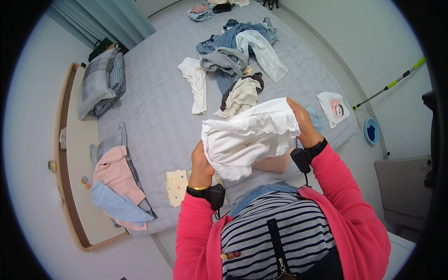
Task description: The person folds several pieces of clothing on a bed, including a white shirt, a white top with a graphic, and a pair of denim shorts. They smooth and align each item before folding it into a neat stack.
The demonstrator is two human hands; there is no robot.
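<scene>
White and lace-trimmed, the garment (247, 140) hangs above the grey-sheeted bed (151, 88), our left hand (200, 164) grasping one end, our right hand (305, 125) the other. We seem to be spreading it; the next move likely calls for evening its edges.

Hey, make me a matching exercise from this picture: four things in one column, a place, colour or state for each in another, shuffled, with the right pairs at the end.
Things
1. White garment
2. Basin
3. Pole
4. Curtain

Places, colours, states
A. Lime green and grey
B. Hanging at the view's upper left
C. Held between left hand and right hand
D. Holding a dark blue item

Right pairs: 1-C, 2-D, 3-A, 4-B
</scene>
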